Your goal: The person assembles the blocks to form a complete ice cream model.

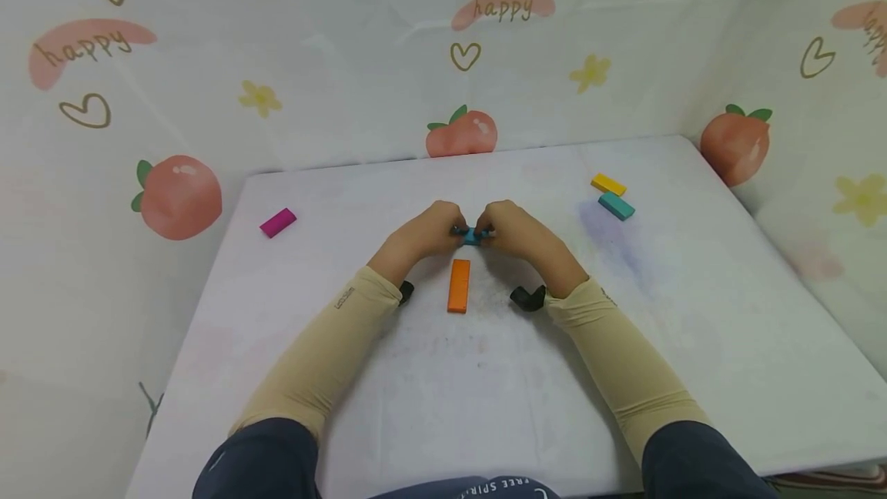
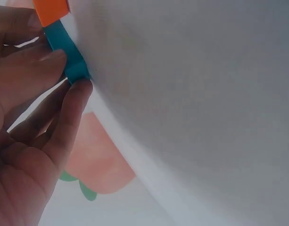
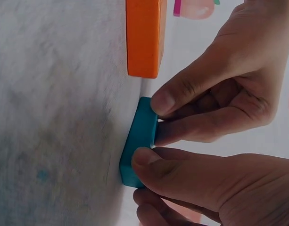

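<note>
A teal-blue block (image 1: 472, 236) (image 2: 69, 52) (image 3: 140, 127) lies crosswise on the white table, just beyond the far end of an orange block (image 1: 459, 286) (image 2: 52, 10) (image 3: 143, 40). My left hand (image 1: 438, 231) (image 2: 33, 113) (image 3: 219, 89) pinches its left end between thumb and fingers. At the other end my right hand (image 1: 516, 233) (image 3: 210, 181) pinches it with the thumb on the near side. Both hands stay close together over the block, and their fingers partly cover it in the head view. A narrow gap separates the orange block from the teal-blue one in the right wrist view.
A magenta block (image 1: 279, 222) lies at the far left of the table. On the far right are a yellow block (image 1: 608, 184) and a green-teal block (image 1: 616, 205), close together. A printed cloth wall (image 1: 346, 98) stands behind the table's back edge.
</note>
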Demonstrator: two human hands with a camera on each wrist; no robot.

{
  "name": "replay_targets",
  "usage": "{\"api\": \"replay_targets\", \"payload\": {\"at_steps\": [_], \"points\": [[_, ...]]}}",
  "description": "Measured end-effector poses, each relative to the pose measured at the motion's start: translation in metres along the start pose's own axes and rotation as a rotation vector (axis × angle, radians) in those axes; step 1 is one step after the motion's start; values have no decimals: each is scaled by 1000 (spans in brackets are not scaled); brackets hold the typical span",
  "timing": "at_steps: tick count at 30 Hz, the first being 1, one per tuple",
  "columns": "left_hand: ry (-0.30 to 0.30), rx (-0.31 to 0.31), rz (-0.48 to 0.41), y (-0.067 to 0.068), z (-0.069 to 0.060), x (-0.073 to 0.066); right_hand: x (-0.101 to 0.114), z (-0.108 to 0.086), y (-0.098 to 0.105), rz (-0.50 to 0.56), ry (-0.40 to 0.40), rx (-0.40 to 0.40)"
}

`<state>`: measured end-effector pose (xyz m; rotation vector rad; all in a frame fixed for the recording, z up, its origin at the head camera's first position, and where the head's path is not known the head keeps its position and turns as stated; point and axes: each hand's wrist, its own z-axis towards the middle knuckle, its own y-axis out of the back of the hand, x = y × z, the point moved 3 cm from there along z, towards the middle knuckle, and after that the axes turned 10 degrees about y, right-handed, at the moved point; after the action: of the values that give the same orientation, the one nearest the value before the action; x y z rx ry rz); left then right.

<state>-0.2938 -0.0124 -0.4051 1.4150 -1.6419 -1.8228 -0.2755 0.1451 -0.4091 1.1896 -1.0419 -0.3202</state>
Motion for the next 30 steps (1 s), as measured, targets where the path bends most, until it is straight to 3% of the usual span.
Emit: {"api": "replay_targets", "payload": {"at_steps": [14,22,30], "points": [[-37,-24,9,-3,-17,4,9,1,-6,13,38,40],[-13,-9,10,-5,-24,4,14,0,-6,37,45,68],[-27,-15,36,-9,-28,1,15,-2,-7,45,44,86]]}}
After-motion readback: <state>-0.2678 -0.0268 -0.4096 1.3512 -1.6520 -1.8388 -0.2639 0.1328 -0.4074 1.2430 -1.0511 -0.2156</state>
